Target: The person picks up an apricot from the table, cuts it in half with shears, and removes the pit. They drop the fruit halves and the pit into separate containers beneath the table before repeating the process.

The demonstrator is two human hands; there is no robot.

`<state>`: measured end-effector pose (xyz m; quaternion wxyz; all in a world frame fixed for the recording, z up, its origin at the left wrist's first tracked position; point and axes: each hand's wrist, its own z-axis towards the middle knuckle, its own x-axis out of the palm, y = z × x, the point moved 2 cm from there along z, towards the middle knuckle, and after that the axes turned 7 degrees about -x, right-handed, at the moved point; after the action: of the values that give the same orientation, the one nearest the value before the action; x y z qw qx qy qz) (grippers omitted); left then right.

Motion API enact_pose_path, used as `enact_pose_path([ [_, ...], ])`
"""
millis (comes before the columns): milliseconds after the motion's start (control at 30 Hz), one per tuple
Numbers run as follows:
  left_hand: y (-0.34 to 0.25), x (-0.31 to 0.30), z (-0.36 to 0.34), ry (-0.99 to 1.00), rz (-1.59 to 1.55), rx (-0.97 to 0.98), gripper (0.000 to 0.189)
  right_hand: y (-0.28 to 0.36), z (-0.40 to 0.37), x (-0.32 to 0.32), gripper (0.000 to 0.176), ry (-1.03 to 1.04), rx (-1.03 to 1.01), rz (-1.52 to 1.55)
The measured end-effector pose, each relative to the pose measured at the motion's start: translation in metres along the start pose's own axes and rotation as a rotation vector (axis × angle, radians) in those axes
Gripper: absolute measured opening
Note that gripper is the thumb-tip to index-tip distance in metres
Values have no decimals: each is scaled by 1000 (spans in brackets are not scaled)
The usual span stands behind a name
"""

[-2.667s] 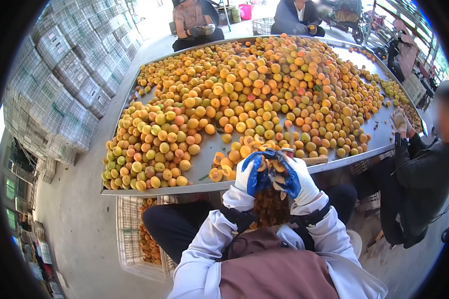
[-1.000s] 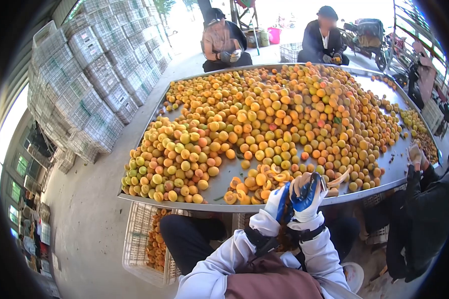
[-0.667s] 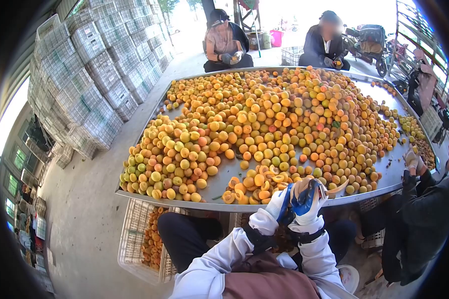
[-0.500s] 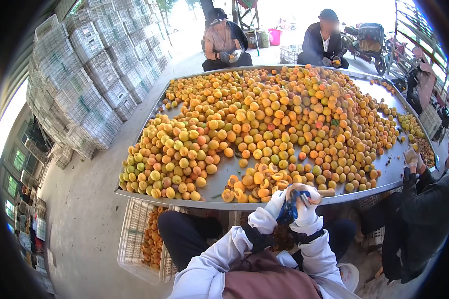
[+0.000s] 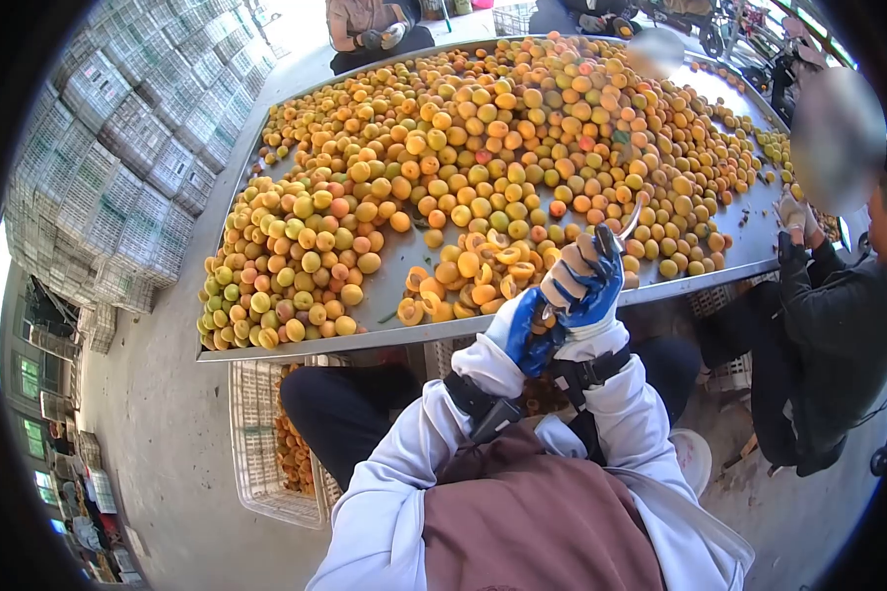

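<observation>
My right hand [image 5: 589, 281], in a white and blue glove, is wrapped round a curved metal tool [image 5: 631, 225] whose tip points up over the table edge. Just below and to the left, my left hand [image 5: 528, 333], gloved alike, is closed against it; what lies between its fingers is hidden. Beyond both hands, halved apricots [image 5: 483, 268] lie in a small heap near the table's front edge. Whole apricots [image 5: 453, 148] are piled behind them on the metal table [image 5: 384, 340].
A crate [image 5: 251, 443] with apricot halves stands below the table's front left. At the right sits a co-worker [image 5: 828, 325], gloved hands at the table. Two more people sit at the far side. Stacked crates [image 5: 128, 148] rise at the left; a white bucket [image 5: 693, 461] is low right.
The view has tipped down and shifted right. My right hand has turned so the tool points upward, and my left hand now sits lower beneath it.
</observation>
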<state>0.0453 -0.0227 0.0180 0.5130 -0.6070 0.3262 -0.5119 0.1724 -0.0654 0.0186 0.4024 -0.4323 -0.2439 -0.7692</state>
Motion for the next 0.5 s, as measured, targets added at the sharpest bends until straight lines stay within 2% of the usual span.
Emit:
enact_pose_path([
  [67,14,-14,1,-20,258,108,31,-3,-3,2,43,3,19,-45],
  [200,18,-24,13,-31,474,207,37,2,-2,15,43,-71,-71,-204],
  [267,58,-51,26,-67,291,-306,45,3,-3,29,43,-129,-234,-422],
  [333,46,-39,24,-75,326,-235,51,1,-5,32,43,-135,-278,-412],
  [367,36,-30,25,-129,381,-8,35,0,-6,31,43,-62,-280,-496],
  [400,31,-24,27,-182,430,219,36,-2,-8,31,43,11,-280,-579],
  [500,44,-18,34,-163,264,154,25,-3,-12,29,45,-30,-300,-627],
])
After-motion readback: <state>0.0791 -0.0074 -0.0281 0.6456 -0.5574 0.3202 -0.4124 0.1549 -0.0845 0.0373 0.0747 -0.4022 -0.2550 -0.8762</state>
